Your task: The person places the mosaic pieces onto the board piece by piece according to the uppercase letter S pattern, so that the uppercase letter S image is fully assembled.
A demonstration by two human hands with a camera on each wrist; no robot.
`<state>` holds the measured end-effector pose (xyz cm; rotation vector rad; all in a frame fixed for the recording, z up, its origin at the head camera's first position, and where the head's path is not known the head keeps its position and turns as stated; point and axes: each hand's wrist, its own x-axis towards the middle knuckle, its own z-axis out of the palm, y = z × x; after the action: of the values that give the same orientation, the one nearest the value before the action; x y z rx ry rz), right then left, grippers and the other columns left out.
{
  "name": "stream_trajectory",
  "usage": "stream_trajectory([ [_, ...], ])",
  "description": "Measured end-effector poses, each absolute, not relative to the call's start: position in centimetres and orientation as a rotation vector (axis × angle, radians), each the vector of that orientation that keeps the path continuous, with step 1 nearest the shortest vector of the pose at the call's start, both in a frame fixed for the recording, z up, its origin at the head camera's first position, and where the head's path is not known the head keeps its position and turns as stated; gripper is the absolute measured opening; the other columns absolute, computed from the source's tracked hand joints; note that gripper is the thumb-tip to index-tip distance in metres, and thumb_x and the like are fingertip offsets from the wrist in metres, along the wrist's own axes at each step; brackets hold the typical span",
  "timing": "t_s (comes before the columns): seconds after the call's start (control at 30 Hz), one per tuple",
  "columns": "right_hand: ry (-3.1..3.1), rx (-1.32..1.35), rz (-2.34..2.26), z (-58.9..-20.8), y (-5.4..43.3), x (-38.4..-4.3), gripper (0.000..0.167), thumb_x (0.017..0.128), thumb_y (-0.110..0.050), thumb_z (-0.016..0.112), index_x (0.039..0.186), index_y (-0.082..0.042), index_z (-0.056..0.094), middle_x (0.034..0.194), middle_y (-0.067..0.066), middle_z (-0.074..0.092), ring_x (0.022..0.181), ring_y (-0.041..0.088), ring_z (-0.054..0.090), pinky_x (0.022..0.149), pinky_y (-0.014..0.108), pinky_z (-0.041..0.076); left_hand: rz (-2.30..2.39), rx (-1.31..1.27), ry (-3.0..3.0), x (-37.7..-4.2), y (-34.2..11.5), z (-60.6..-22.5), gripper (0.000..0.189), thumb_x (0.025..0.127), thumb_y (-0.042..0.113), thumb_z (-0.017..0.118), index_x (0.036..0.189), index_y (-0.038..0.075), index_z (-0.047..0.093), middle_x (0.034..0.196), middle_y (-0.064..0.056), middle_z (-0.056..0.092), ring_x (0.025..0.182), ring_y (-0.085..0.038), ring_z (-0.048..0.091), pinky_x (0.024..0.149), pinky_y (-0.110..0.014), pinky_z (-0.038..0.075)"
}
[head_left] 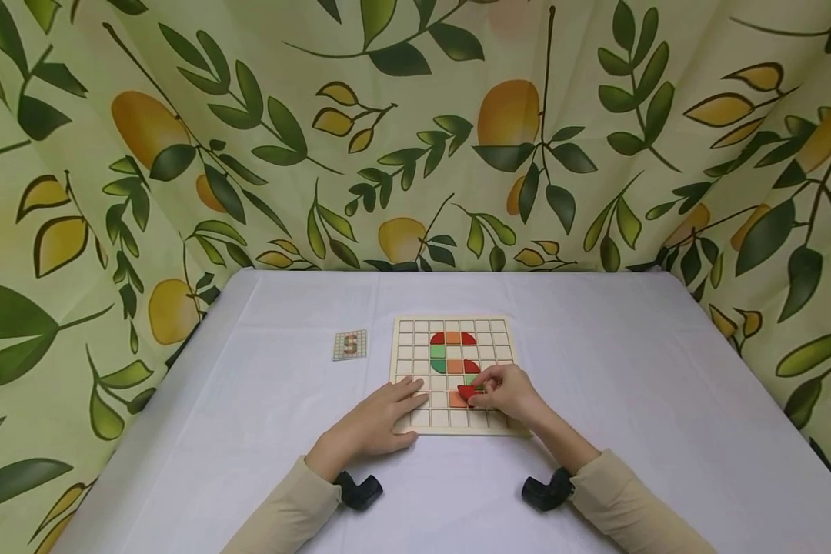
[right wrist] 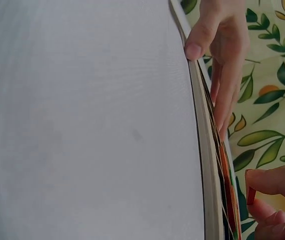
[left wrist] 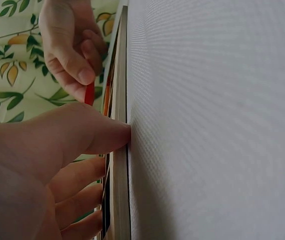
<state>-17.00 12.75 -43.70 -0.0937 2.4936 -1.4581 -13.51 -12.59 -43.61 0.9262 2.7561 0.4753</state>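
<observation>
A pale wooden grid board (head_left: 429, 420) lies on the table with coloured tiles in its squares. My right hand (head_left: 514, 394) pinches a red quarter-round tile (head_left: 465, 392) between thumb and fingertips, just over the lower part of the board. In the right wrist view this tile (right wrist: 251, 194) stands on edge between the fingers. An orange square tile (head_left: 455, 400) and a light green tile (head_left: 469, 380) sit beside it, partly covered. My left hand (head_left: 382, 418) rests on the board's left side, fingers spread and straight, its thumb at the near edge.
Higher on the board are red tiles (head_left: 468, 338), orange squares (head_left: 453, 338), a light green square (head_left: 437, 352) and a dark green rounded tile (head_left: 439, 367). A small pattern card (head_left: 349, 345) lies left of the board. Behind the white-covered table (head_left: 616, 346) hangs a leafy, fruit-printed curtain (head_left: 415, 154).
</observation>
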Motion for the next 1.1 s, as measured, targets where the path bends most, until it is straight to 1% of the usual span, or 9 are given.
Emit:
stream_trajectory([
  [0.17, 2.497, -0.078, -1.451, -44.0, 12.1, -16.8, 0.023, 0.070, -0.005, 0.082, 0.088, 0.002, 0.070, 0.055, -0.004, 0.039, 0.056, 0.010, 0.037, 0.052, 0.018, 0.030, 0.476, 0.919, 2.758, -13.4, -12.7, -43.7, 0.058, 0.088, 0.029, 0.061, 0.143, 0.012, 0.048, 0.156, -0.007, 0.039, 0.148, -0.029, 0.031, 0.120, -0.048, 0.031],
  [0.3, 2.485, -0.075, -1.464, -44.2, 11.5, -16.5, 0.020, 0.071, -0.003, 0.081, 0.087, 0.001, 0.071, 0.053, -0.003, 0.041, 0.055, 0.010, 0.037, 0.050, 0.018, 0.029, 0.479, 0.912, 2.747, -13.4, -12.6, -43.9, 0.059, 0.089, 0.030, 0.061, 0.143, 0.013, 0.047, 0.156, -0.007, 0.038, 0.148, -0.029, 0.031, 0.120, -0.049, 0.030],
  [0.77, 2.491, -0.068, -1.464, -44.1, 10.3, -16.3, 0.019, 0.068, -0.002, 0.082, 0.084, 0.000, 0.071, 0.055, -0.003, 0.042, 0.055, 0.009, 0.039, 0.047, 0.017, 0.028, 0.474, 0.926, 2.765, -13.3, -12.6, -44.1, 0.058, 0.088, 0.030, 0.062, 0.142, 0.013, 0.049, 0.156, -0.006, 0.039, 0.148, -0.028, 0.032, 0.119, -0.049, 0.032],
  [1.1, 2.560, -0.138, -1.413, -44.1, 9.8, -16.7, 0.017, 0.068, -0.003, 0.082, 0.081, -0.001, 0.073, 0.055, -0.003, 0.042, 0.055, 0.010, 0.039, 0.047, 0.017, 0.028, 0.474, 0.929, 2.770, -13.5, -12.5, -43.8, 0.058, 0.088, 0.030, 0.062, 0.142, 0.013, 0.048, 0.156, -0.006, 0.038, 0.148, -0.028, 0.032, 0.120, -0.048, 0.032],
])
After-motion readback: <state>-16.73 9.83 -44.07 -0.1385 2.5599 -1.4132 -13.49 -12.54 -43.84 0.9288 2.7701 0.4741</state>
